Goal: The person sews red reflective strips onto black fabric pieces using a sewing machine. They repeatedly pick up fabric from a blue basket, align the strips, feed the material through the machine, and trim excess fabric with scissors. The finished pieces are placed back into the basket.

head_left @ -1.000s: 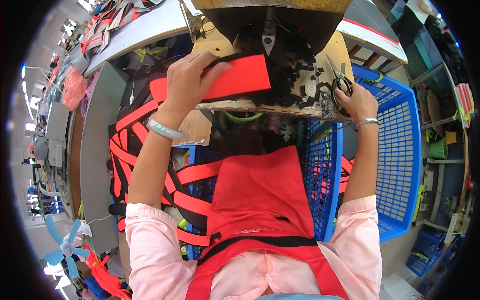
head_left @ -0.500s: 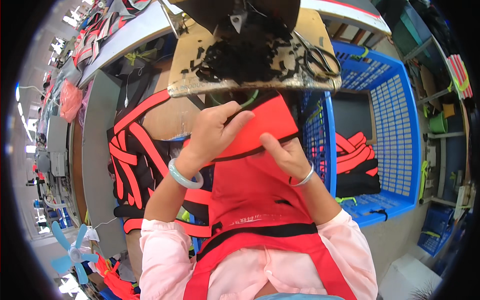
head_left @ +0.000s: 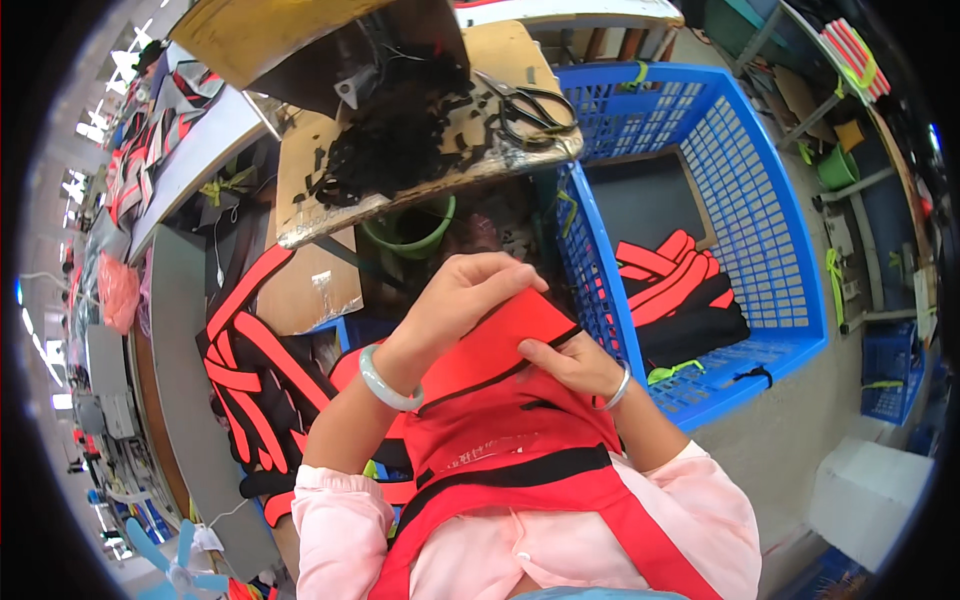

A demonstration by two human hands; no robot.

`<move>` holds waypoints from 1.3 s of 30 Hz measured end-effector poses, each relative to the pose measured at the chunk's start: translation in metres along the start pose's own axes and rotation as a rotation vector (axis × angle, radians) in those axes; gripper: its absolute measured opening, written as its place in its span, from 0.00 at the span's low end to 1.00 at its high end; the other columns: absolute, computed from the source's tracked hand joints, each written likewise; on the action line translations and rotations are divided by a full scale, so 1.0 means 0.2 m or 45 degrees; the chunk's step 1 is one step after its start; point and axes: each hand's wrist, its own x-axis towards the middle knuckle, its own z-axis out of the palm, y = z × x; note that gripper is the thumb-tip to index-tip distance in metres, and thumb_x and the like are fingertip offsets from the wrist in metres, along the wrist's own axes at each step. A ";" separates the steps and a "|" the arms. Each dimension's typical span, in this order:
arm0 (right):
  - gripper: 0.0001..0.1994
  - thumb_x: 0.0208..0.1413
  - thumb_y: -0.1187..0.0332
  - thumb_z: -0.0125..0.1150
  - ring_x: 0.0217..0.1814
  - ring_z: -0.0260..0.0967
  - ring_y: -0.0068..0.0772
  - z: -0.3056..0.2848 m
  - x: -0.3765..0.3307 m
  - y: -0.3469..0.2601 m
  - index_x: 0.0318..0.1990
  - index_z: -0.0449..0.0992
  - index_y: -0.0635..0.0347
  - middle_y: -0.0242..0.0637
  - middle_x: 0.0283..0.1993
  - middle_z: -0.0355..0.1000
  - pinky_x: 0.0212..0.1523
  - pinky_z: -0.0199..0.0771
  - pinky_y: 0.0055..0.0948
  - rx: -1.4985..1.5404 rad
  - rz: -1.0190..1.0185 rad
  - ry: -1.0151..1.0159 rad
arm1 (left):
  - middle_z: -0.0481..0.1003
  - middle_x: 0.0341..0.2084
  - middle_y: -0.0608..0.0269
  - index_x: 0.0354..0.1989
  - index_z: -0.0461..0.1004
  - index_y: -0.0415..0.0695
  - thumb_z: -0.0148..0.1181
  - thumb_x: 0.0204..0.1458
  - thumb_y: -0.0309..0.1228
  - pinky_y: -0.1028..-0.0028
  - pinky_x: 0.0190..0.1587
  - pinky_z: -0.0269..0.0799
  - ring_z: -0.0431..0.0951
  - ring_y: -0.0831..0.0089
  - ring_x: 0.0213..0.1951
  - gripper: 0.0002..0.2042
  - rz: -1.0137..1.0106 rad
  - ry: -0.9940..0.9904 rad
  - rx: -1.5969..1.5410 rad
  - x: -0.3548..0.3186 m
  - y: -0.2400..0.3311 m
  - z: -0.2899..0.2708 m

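A bright red-orange fabric strip with black edging (head_left: 505, 345) is stretched between my hands, above the red apron (head_left: 490, 440) on my lap. My left hand (head_left: 460, 305) has its fingers closed on the strip's upper far edge. Lower on the right, my right hand (head_left: 582, 365) grips the strip's right end, its thumb on top and the fingers underneath hidden. Part of the strip runs behind my left wrist, where a pale bangle (head_left: 388, 380) sits.
Ahead stands a small wooden table (head_left: 510, 60) with black scraps (head_left: 400, 130) and scissors (head_left: 535, 108). A green bucket (head_left: 412, 228) is below it. On the right, a blue basket (head_left: 610, 270) holds several red-and-black strips (head_left: 680, 285); more strips (head_left: 280, 360) lie at the left.
My view has swung right, so the table and basket appear farther left. Both hands stay on the strip, now lower and closer to my lap; the left fingers have curled over its upper edge.
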 end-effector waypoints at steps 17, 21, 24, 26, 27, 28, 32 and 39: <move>0.15 0.64 0.61 0.56 0.27 0.77 0.30 -0.48 -0.43 -0.22 0.48 0.72 0.66 0.38 0.35 0.77 0.25 0.79 0.28 0.034 -0.330 0.575 | 0.79 0.41 0.57 0.50 0.74 0.37 0.49 0.65 0.39 0.73 0.49 0.72 0.79 0.71 0.42 0.17 -0.112 0.320 0.445 -0.15 -0.42 -0.24; 0.15 0.63 0.60 0.57 0.23 0.76 0.29 -0.65 -0.59 -0.33 0.45 0.75 0.66 0.38 0.34 0.78 0.21 0.78 0.27 0.093 -0.329 0.860 | 0.78 0.42 0.53 0.49 0.74 0.33 0.53 0.63 0.34 0.73 0.49 0.72 0.77 0.71 0.46 0.15 -0.190 0.627 0.930 -0.67 -0.95 -0.84; 0.16 0.62 0.58 0.57 0.21 0.75 0.30 -0.83 -0.76 -0.40 0.40 0.76 0.65 0.39 0.31 0.78 0.20 0.76 0.29 0.122 -0.386 1.082 | 0.77 0.34 0.43 0.42 0.74 0.29 0.51 0.61 0.37 0.61 0.43 0.70 0.76 0.49 0.37 0.18 -0.425 0.904 1.361 -1.18 -1.24 -1.01; 0.17 0.62 0.57 0.58 0.21 0.75 0.31 -0.95 -0.89 -0.44 0.38 0.77 0.66 0.40 0.30 0.78 0.23 0.77 0.29 0.060 -0.448 1.171 | 0.77 0.37 0.42 0.44 0.74 0.33 0.49 0.62 0.36 0.61 0.46 0.70 0.77 0.51 0.40 0.16 -0.541 1.064 1.232 -1.47 -1.37 -0.98; 0.18 0.61 0.56 0.58 0.21 0.75 0.32 -0.98 -0.96 -0.48 0.37 0.77 0.66 0.40 0.29 0.78 0.24 0.78 0.29 0.031 -0.473 1.210 | 0.77 0.37 0.42 0.44 0.74 0.33 0.49 0.62 0.36 0.61 0.46 0.70 0.77 0.51 0.40 0.16 -0.603 1.136 1.206 -1.56 -1.42 -0.94; 0.18 0.61 0.55 0.59 0.22 0.76 0.32 -1.00 -1.01 -0.53 0.36 0.77 0.66 0.41 0.29 0.78 0.24 0.77 0.29 -0.118 -0.448 1.319 | 0.77 0.38 0.42 0.44 0.74 0.33 0.50 0.62 0.36 0.61 0.46 0.70 0.77 0.51 0.41 0.16 -0.650 1.206 1.176 -1.66 -1.47 -0.90; 0.21 0.58 0.50 0.62 0.24 0.77 0.32 -1.05 -1.25 -0.75 0.36 0.78 0.64 0.40 0.30 0.78 0.25 0.77 0.26 -0.637 -0.373 1.689 | 0.77 0.39 0.43 0.46 0.74 0.33 0.51 0.60 0.37 0.62 0.48 0.69 0.76 0.51 0.42 0.17 -0.750 1.347 1.075 -1.82 -1.65 -0.81; 0.20 0.59 0.55 0.62 0.38 0.79 0.34 -1.08 -1.09 -0.43 0.49 0.77 0.63 0.41 0.40 0.79 0.39 0.77 0.28 -1.268 0.049 1.645 | 0.76 0.42 0.44 0.49 0.73 0.34 0.54 0.59 0.38 0.63 0.50 0.69 0.76 0.51 0.45 0.19 -0.797 1.432 1.013 -1.87 -1.74 -0.77</move>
